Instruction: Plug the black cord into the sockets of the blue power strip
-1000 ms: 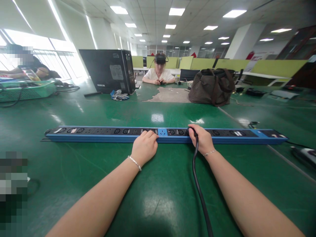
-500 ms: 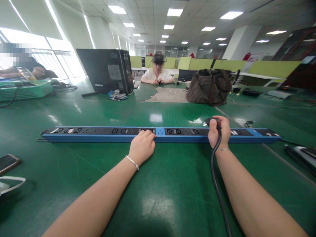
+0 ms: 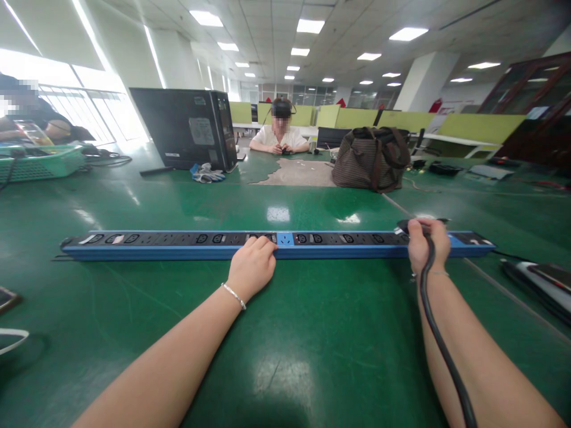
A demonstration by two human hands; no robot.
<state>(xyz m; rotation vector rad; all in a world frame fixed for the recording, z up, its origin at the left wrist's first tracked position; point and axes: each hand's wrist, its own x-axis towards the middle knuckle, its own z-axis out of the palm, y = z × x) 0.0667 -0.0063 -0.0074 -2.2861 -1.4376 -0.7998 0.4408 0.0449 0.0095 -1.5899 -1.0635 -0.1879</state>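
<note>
A long blue and black power strip (image 3: 156, 253) lies across the green table, its sockets facing up. My left hand (image 3: 252, 266) grips its near edge around the middle, fingers curled over the top beside a bright blue socket (image 3: 285, 239). Toward the strip's right part, my right hand (image 3: 429, 246) is closed around a black power plug (image 3: 403, 226). The plug's metal prongs point left, above the strip and apart from the sockets. From this hand a thick black cord (image 3: 439, 339) hangs down along my right forearm.
Behind the strip stand a black computer case (image 3: 178, 128), a pair of gloves (image 3: 207, 173) and a brown bag (image 3: 368, 160). A green basket (image 3: 49, 163) is at left. A person (image 3: 281, 137) sits opposite, another (image 3: 40, 113) at far left. Dark devices lie at right.
My right hand has moved right along the strip with the plug and cord. My left hand stays on the strip. The whole view has shifted slightly.
</note>
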